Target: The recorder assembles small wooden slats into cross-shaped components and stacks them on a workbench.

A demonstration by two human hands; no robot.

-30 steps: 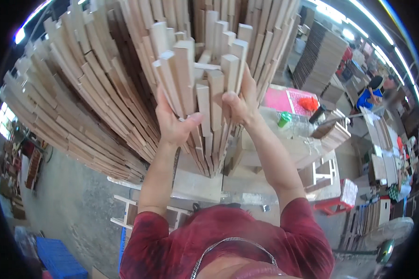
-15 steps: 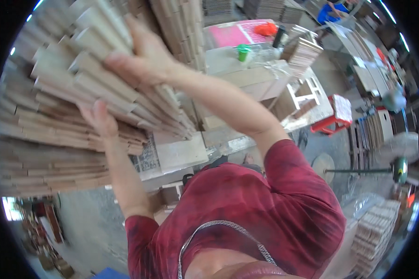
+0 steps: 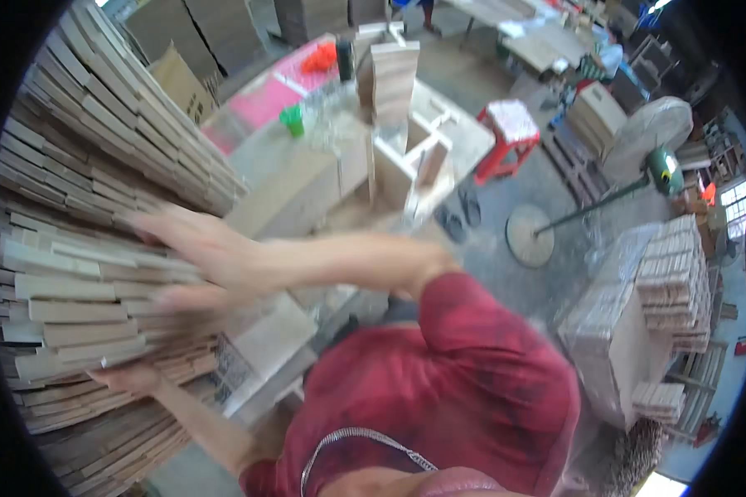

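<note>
A bundle of several pale wooden slats [image 3: 83, 306] juts out of a big stack of the same slats [image 3: 99, 157] at the left. My right hand [image 3: 203, 253] lies flat on top of the bundle, fingers spread and blurred with motion. My left hand [image 3: 133, 378] presses against the bundle's underside, fingers partly hidden by the wood. The bundle is clamped between both hands. My red sleeves and chest fill the lower middle.
A workbench [image 3: 307, 149] with a green cup [image 3: 292, 120], a red sheet and small wooden frames [image 3: 406, 157] stands behind. A red stool [image 3: 510, 132], a floor fan [image 3: 646, 141] and wrapped slat stacks [image 3: 671, 282] are at the right.
The view has swung further right and down. Both hands stay on the slat bundle, which now lies nearly level at the left instead of upright overhead.
</note>
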